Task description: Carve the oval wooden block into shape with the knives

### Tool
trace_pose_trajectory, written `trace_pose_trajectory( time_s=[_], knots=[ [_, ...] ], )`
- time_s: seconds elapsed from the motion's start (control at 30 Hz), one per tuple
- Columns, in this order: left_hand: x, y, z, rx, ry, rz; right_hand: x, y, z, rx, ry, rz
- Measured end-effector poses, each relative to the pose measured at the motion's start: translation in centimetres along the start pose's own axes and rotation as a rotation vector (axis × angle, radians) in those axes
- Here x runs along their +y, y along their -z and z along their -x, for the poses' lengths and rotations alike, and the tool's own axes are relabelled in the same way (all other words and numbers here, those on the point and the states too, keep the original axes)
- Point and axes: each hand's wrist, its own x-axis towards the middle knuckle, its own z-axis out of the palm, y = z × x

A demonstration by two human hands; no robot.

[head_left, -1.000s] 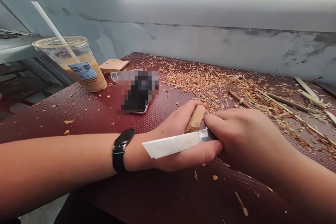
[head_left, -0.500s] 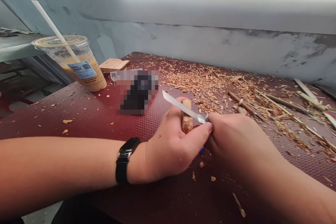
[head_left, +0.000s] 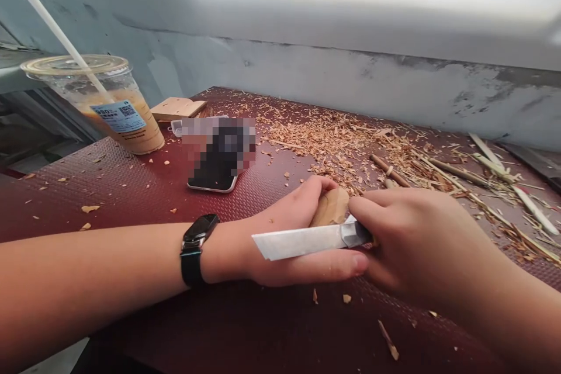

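Note:
My left hand [head_left: 289,228], with a black band on its wrist, is closed around a pale, carved piece of wood [head_left: 329,208]. Its thumb stretches out below the wood, and part of the piece is hidden in the palm. My right hand [head_left: 403,234] grips a utility knife [head_left: 302,242] by its dark handle, most of which the fingers cover. The long, slant-tipped blade points left, in front of the wood and over the left hand; whether it touches the wood I cannot tell.
Wood shavings [head_left: 324,137] lie across the dark red table [head_left: 175,181]. A lidded drink cup [head_left: 118,108] with a straw stands at the left. A phone [head_left: 214,169] lies behind my left hand, near a wooden block [head_left: 179,108]. Sticks [head_left: 464,170] lie at the right.
The knife blade has swung lower and nearer to me, its flat side now facing me. The wood has tilted to the right in my left hand, and the view has shifted slightly right.

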Motion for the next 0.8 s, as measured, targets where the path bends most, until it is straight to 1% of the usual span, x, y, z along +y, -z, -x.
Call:
trace_pose_trajectory(
  time_s=[0.13,0.23,0.3,0.47,0.57,0.63,0.7,0.8],
  knots=[
    [0.3,-1.4,-0.4,0.112,0.037,-0.085,0.1,-0.2,0.9,0.005,0.022,0.008],
    [0.1,-2.3,-0.4,0.182,0.064,-0.151,0.1,-0.4,1.7,0.062,0.044,0.042],
    [0.0,-2.7,-0.4,0.211,0.082,-0.16,0.1,-0.4,2.0,0.077,0.056,0.075],
    [-0.3,-3.3,-0.3,0.295,0.066,-0.14,0.5,0.1,1.4,0.011,0.082,0.055],
    [-0.1,-3.4,-0.2,0.326,0.114,-0.124,0.4,0.3,0.9,0.02,0.082,0.056],
    [0.1,-3.4,-0.3,0.349,0.135,-0.129,0.1,0.2,0.8,0.033,0.043,0.065],
    [0.2,-3.4,-0.3,0.35,0.13,-0.134,-0.4,0.1,0.9,0.046,-0.027,0.085],
    [0.2,-3.4,-0.5,0.358,0.108,-0.066,-1.2,-0.2,1.6,0.095,-0.129,0.165]
  ],
)
